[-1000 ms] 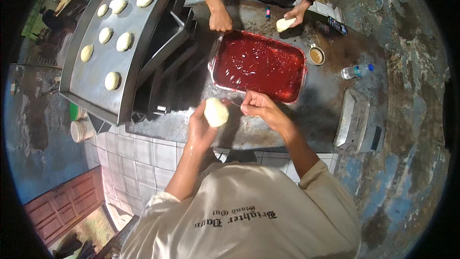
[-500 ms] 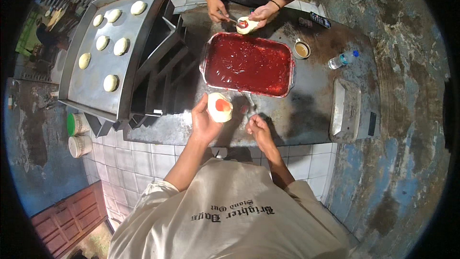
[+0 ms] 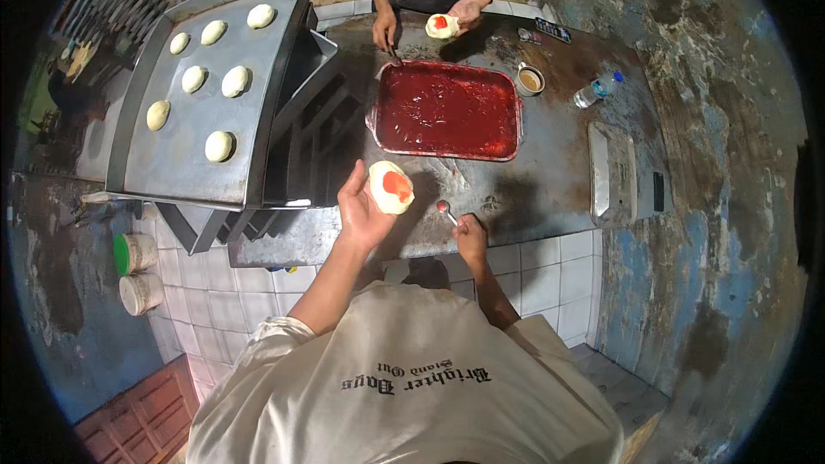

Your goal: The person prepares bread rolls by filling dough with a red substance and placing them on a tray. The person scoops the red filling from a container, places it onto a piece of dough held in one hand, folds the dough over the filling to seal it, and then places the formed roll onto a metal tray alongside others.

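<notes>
My left hand point(image 3: 363, 216) holds a flattened round of pale dough point(image 3: 380, 177) on its fingers, with a smear of red filling point(image 3: 396, 185) in the middle. Closed round the handle of a small spoon point(image 3: 449, 213) is my right hand point(image 3: 470, 235); a bit of red shows in the spoon's bowl. Beyond both hands lies a rectangular tray point(image 3: 371, 118) full of glossy red jam point(image 3: 447, 112). Across the table, a co-worker's hand point(image 3: 467, 12) carries another dough round point(image 3: 442, 26) with red filling, and their other hand point(image 3: 385, 30) holds a utensil at the tray's far left corner.
At left, a large metal baking tray point(image 3: 185, 159) with several dough balls point(image 3: 235, 82) rests on stacked dark trays point(image 3: 301, 150). To the right stand a cup of brown drink point(image 3: 529, 79), a plastic bottle point(image 3: 597, 90) and a metal scale point(image 3: 612, 174). Lidded buckets point(image 3: 139, 294) are below left.
My right hand has drawn the spoon slightly back toward me. My left hand still holds the filled dough. The co-worker's utensil has moved from their dough to the jam tray.
</notes>
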Demonstrator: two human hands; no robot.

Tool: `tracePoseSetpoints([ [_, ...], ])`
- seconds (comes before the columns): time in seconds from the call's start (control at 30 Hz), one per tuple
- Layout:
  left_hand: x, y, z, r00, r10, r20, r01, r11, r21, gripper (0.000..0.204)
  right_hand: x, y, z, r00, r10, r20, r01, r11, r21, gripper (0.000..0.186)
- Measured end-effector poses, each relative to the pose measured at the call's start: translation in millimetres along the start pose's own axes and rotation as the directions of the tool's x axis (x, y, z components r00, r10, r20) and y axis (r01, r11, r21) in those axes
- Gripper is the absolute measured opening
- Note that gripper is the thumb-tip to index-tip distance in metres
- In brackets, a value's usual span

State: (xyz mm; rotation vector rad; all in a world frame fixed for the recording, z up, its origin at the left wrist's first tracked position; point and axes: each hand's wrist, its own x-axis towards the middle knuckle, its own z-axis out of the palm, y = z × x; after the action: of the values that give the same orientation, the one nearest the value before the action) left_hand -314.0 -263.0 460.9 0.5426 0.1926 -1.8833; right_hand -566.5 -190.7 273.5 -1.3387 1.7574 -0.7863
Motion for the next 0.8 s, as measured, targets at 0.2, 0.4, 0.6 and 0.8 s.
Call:
tracePoseSetpoints([
  [0.2,-15,12,-14,0.981,-0.117,0.154,0.114,0.993,0.025,0.058,9,-137,26,0.995,-0.072,0.065,0.028,0.855,0.517,0.049],
  [0.4,-20,34,-27,0.998,0.012,0.063,-0.057,0.622,0.781,0.038,-19,-220,-7,0.834,-0.296,0.466,-0.126,0.721,0.682,0.071],
  [0.6,-66,58,-9,0.982,0.015,0.19,-0.186,0.288,0.939,0.061,-39,-253,-17,0.845,-0.466,0.262,0.497,0.866,-0.062,0.068],
  [0.8,-93,58,27,0.918,0.283,0.28,-0.352,0.248,0.903,0.047,-44,-268,-18,0.903,-0.414,0.112,0.377,0.891,0.253,0.033],
])
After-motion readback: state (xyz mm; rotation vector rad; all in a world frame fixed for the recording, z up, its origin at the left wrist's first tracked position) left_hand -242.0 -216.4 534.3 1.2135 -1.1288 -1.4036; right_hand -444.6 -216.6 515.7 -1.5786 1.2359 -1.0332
